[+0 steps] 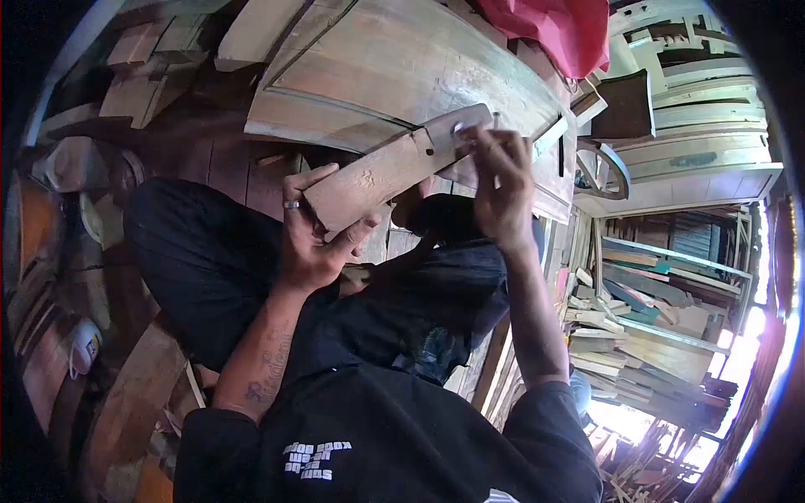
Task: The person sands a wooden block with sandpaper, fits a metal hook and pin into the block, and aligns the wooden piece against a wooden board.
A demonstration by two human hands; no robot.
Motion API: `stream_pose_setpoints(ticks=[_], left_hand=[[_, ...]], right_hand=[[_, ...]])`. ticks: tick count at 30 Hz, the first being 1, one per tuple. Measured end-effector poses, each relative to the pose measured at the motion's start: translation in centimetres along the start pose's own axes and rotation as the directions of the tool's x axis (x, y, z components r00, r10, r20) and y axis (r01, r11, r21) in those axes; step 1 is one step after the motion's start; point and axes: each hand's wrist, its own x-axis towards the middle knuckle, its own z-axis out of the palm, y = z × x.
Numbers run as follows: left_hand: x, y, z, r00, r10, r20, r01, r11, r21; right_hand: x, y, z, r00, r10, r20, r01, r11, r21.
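Note:
My left hand (323,230) is closed round the near end of a flat wooden piece (369,176), thumb below it and fingers along its upper side. The piece slants up to the right. It has a small dark hole and a greyer far section. At that far end, my right hand (503,172) has its fingers bent and pinched together beside a small shiny round spot. What the right fingers grip is too small to make out. Just beyond the piece lies a large panelled wooden board (377,67).
Red cloth (558,29) lies at the panel's far right. A curved wooden part (608,172) and pale boards (704,126) are on the right, with stacked timber (637,344) below. Planks (138,394) and a white object (85,348) are to the left. My crossed legs (210,260) are underneath.

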Motion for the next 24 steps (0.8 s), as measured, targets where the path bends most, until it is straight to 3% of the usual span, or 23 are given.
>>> stream_pose_setpoints(ticks=[3, 6, 7, 9, 11, 13, 15, 18, 22, 24], left_hand=[[0.2, 0.0, 0.2, 1.0, -0.005, -0.013, 0.005, 0.999, -0.033], [-0.6, 0.0, 0.1, 0.997, -0.076, -0.008, 0.075, 0.993, -0.087], [-0.4, 0.0, 0.0, 0.996, -0.09, 0.019, 0.091, 0.992, -0.084], [-0.3, -0.1, 0.0, 0.997, -0.074, 0.018, 0.076, 0.994, -0.082], [-0.2, -0.3, 0.0, 0.999, -0.042, -0.012, 0.041, 0.995, -0.091], [-0.4, -0.3, 0.1, 0.999, -0.052, -0.003, 0.051, 0.993, -0.104], [-0.4, -0.4, 0.0, 0.999, -0.044, 0.0, 0.044, 0.993, -0.113], [-0.2, -0.6, -0.2, 0.998, -0.039, 0.053, 0.045, 0.993, -0.108], [-0.3, -0.7, 0.2, 1.0, -0.012, -0.024, 0.011, 0.999, -0.033], [-0.2, -0.7, 0.2, 0.999, 0.018, -0.027, -0.018, 1.0, -0.018]], right_hand=[[-0.6, 0.6, 0.2, 0.997, -0.059, 0.046, 0.054, 0.994, 0.098], [0.5, 2.8, 0.7, 0.988, 0.115, -0.107, -0.12, 0.992, -0.035], [0.5, 2.5, 0.8, 0.988, 0.109, -0.111, -0.113, 0.993, -0.034], [-0.7, 0.7, 1.0, 0.996, -0.057, -0.061, 0.057, 0.998, -0.003], [-0.3, -0.1, 0.5, 0.997, -0.074, 0.01, 0.074, 0.997, -0.013], [0.3, 1.3, 0.7, 0.989, 0.054, -0.136, -0.065, 0.995, -0.077], [0.4, 1.3, 0.8, 0.97, 0.159, -0.183, -0.163, 0.987, -0.009], [-0.4, -0.7, 0.7, 0.993, -0.104, -0.059, 0.102, 0.994, -0.042], [0.4, 0.8, 0.4, 0.986, 0.074, -0.147, -0.06, 0.994, 0.094], [0.3, 0.0, 0.5, 0.994, -0.031, -0.108, 0.035, 0.999, 0.039]])
